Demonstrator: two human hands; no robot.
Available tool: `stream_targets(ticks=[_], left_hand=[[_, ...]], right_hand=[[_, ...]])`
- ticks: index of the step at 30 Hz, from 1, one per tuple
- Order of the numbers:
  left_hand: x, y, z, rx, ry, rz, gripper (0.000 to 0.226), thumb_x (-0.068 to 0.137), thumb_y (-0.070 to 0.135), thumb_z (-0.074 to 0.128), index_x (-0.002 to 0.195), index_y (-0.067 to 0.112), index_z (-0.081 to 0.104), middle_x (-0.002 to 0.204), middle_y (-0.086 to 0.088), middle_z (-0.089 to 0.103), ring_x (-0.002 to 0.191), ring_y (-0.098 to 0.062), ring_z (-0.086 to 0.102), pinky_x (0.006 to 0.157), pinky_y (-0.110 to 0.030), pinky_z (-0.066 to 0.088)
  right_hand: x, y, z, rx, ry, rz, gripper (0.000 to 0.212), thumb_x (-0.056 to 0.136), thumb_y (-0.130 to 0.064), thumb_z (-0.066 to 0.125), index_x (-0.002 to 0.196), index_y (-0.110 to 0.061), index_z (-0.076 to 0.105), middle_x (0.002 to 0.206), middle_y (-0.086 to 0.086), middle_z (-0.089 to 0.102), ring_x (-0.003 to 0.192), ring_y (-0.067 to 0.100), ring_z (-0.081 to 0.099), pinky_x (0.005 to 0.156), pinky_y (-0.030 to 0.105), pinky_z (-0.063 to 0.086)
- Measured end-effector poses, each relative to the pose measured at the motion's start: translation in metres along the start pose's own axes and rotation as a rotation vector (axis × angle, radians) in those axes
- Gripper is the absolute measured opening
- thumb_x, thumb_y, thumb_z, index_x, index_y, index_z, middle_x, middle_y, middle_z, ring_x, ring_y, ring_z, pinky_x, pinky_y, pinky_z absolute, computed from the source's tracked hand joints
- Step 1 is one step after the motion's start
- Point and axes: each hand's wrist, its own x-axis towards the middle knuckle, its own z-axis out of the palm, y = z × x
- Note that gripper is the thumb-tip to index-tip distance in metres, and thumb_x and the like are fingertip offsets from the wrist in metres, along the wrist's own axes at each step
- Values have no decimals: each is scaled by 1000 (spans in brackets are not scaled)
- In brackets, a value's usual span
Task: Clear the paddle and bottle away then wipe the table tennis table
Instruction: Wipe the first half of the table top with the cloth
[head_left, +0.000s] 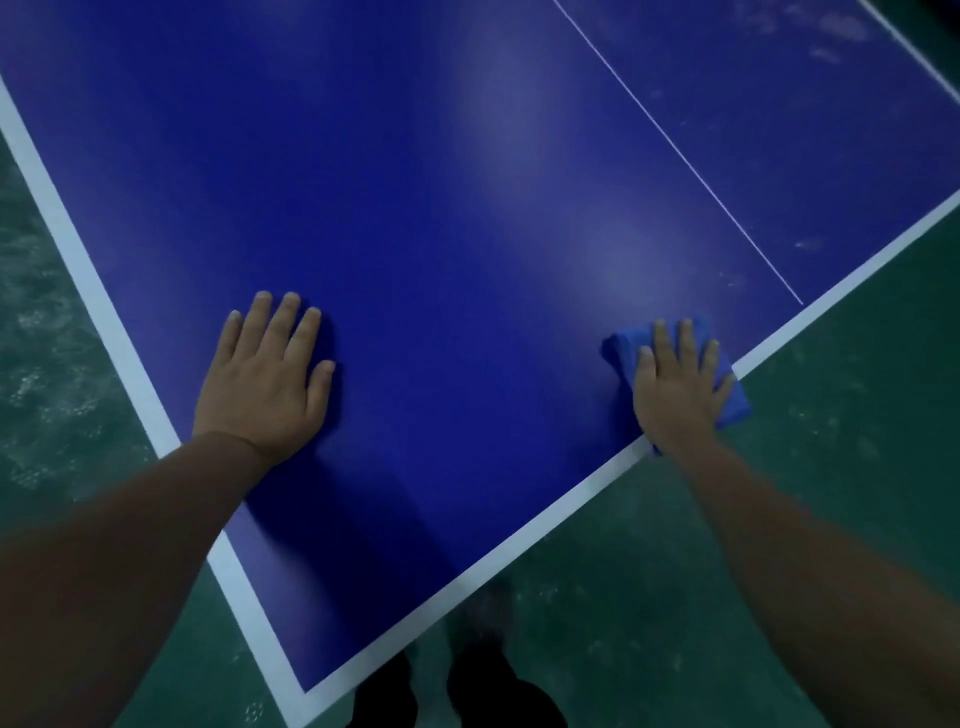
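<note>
Floor (47, 291) at far left is green and mottled with pale scuffs. The counter (441, 208) is blue with a white border, seen corner-on, the near corner at bottom centre. Left hand (265, 379) lies flat on the blue surface just inside the left border, palm down, grip wide, fingers straight and slightly spread, holding nothing. A pale sheen runs across the surface between the hands. A thin white centre line (675, 150) crosses the surface at upper right, ending at the near border. Right hand (675, 384) presses flat on a blue cloth (621, 345), fingers straight, grip wide. The cloth sits at the near-right edge, touching the white border and overhanging it. Pale smudges mark the surface beyond the centre line. Paddle and bottle: out of view. Dark shapes below the corner, probably feet, are blurred.
</note>
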Motion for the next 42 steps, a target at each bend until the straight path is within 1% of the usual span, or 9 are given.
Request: stream_targets(ticks=[2, 7, 15, 22, 31, 35, 37, 39, 42], left_hand=[[-2, 27, 4, -71, 4, -1, 68, 96, 44, 24, 146, 1, 42, 155, -19, 36, 148, -37, 21, 122, -51, 11], [23, 119, 20, -206, 46, 0, 67, 96, 44, 24, 146, 3, 43, 157, -15, 34, 150, -32, 20, 123, -46, 8], [76, 206, 51, -162, 50, -179, 68, 99, 48, 20, 155, 10, 27, 164, -10, 17, 153, -25, 1, 123, -40, -9], [79, 210, 50, -152, 13, -164, 61, 100, 39, 23, 150, 10, 39, 161, -11, 27, 152, -29, 13, 123, -50, 8], [82, 214, 45, -139, -12, -184, 61, 99, 38, 24, 150, 9, 40, 161, -11, 26, 152, -29, 11, 123, -48, 5], [81, 215, 44, -132, -9, -186, 61, 99, 37, 24, 149, 6, 41, 160, -13, 28, 152, -31, 13, 122, -51, 7], [81, 213, 45, -136, -10, -188, 62, 99, 38, 24, 149, 6, 40, 160, -13, 27, 152, -30, 12, 123, -50, 6], [81, 213, 45, -133, -7, -186, 62, 98, 37, 25, 149, 6, 40, 160, -14, 27, 152, -30, 12, 123, -48, 5], [82, 214, 46, -126, -10, -185, 62, 98, 38, 25, 149, 6, 40, 160, -14, 27, 152, -30, 11, 124, -45, 2]], right_hand=[[-5, -20, 4, 14, 28, 18, 54, 104, -48, 18, 157, -36, 14, 167, -6, 6, 153, 30, 2, 118, 65, 3], [-45, -68, 28, -178, -30, -767, 54, 104, -50, 13, 155, -34, 24, 164, -3, 22, 150, 33, 18, 117, 61, 13], [113, 49, -18, -115, -33, -218, 62, 98, -57, 1, 157, -38, 7, 167, -7, -2, 153, 28, -1, 120, 60, 1], [100, -77, 3, -64, -41, -877, 57, 101, -51, 14, 154, -35, 28, 165, -4, 19, 152, 30, 10, 119, 61, 6], [220, 45, -39, -14, 28, -125, 62, 99, -51, 11, 157, -33, 21, 167, -2, 9, 152, 34, 7, 117, 66, 8], [94, 25, -6, -112, -32, -861, 53, 104, -47, 19, 154, -33, 28, 165, 0, 18, 151, 35, 14, 117, 65, 12], [105, 46, -10, -151, -83, -1021, 52, 103, -46, 25, 152, -33, 34, 163, 0, 24, 150, 35, 19, 116, 65, 15], [161, 73, -24, -165, 7, -797, 53, 101, -43, 28, 151, -30, 38, 162, 2, 29, 147, 38, 26, 114, 67, 20], [241, 100, -52, -96, -22, -241, 58, 102, -49, 15, 157, -34, 17, 167, -2, 7, 152, 33, 5, 118, 65, 8]])
